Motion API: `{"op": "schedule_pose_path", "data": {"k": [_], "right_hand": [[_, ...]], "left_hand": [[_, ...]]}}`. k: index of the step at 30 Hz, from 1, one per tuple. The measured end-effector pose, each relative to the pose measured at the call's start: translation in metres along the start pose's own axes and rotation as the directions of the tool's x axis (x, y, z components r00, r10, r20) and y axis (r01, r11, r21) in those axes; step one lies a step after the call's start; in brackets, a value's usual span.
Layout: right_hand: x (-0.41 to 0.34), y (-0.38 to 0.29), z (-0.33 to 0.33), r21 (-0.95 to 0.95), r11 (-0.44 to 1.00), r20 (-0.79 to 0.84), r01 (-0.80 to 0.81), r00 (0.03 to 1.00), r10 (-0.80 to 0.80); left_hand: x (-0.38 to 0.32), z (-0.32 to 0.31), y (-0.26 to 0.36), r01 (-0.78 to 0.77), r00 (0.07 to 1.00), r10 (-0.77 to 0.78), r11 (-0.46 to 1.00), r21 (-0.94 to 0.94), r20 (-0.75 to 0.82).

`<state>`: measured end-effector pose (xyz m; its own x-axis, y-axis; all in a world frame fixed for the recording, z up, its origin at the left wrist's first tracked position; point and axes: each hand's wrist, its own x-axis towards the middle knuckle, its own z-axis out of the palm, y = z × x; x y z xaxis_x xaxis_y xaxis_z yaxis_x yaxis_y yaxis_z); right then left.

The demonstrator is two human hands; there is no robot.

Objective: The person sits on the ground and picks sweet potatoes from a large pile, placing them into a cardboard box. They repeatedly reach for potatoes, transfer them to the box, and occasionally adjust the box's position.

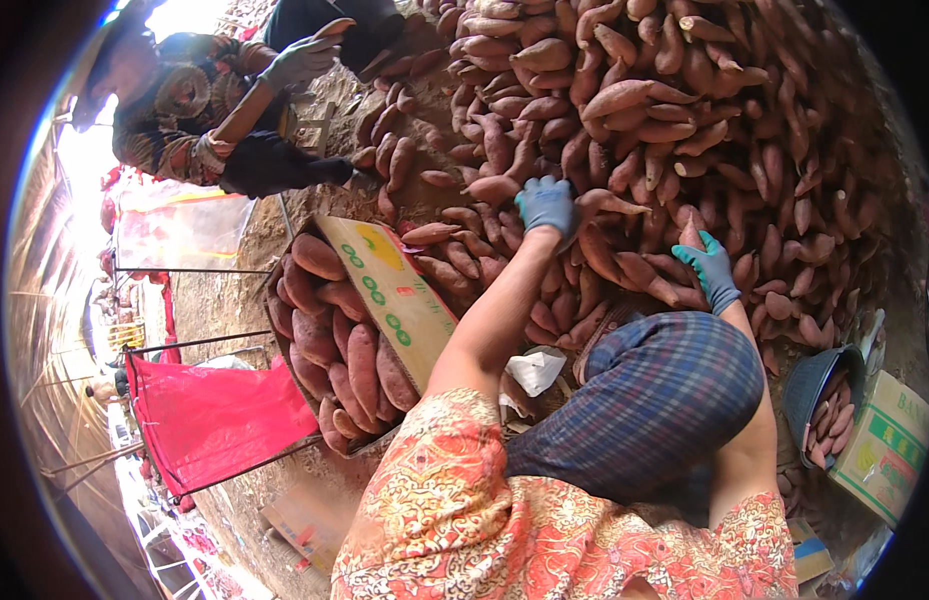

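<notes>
A large heap of reddish sweet potatoes (pixel 644 127) spreads before me. My left hand (pixel 545 204), in a blue-grey work glove, rests palm down on the near side of the heap. One sweet potato (pixel 494 189) lies by its fingertips and another (pixel 608 202) on its other side; whether it grips anything is hidden under the glove. Farther right, my right hand (pixel 710 271), gloved alike, has thumb and fingers around a sweet potato (pixel 689 234) whose tip points away from me. My bent knee in plaid trousers (pixel 659 397) is between my arms.
At left stands a cardboard box (pixel 389 281) filled with large sweet potatoes (pixel 337 337). A red sack on a frame (pixel 216 420) is beyond it. A bucket of sweet potatoes (pixel 828 420) and a printed carton (pixel 888 442) sit at right. A co-worker's gloved hand (pixel 303 64) is raised upper left.
</notes>
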<state>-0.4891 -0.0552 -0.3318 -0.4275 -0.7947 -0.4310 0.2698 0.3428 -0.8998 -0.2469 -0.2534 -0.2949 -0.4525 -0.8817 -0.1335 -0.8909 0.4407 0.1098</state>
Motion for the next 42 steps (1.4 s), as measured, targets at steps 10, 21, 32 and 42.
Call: {"op": "schedule_pose_path", "data": {"k": [10,21,32,42], "right_hand": [[-0.088,-0.027,-0.054,0.324,0.940,-0.062,-0.102,0.990,0.129],[-0.228,-0.110,-0.096,0.237,0.877,-0.283,0.417,0.894,-0.348],[-0.334,-0.122,-0.100,0.180,0.799,-0.358,0.574,0.795,-0.490],[-0.315,-0.152,0.037,-0.127,0.785,0.016,0.607,0.792,-0.610]], "left_hand": [[-0.076,0.060,-0.082,0.186,0.966,-0.232,0.930,-0.316,-0.113],[-0.198,-0.147,-0.138,-0.250,0.842,-0.480,0.062,-0.966,-0.248],[-0.227,-0.083,-0.262,0.256,0.811,-0.377,0.916,-0.309,-0.447],[-0.232,-0.144,-0.181,0.086,0.699,-0.255,0.958,-0.275,-0.668]]}}
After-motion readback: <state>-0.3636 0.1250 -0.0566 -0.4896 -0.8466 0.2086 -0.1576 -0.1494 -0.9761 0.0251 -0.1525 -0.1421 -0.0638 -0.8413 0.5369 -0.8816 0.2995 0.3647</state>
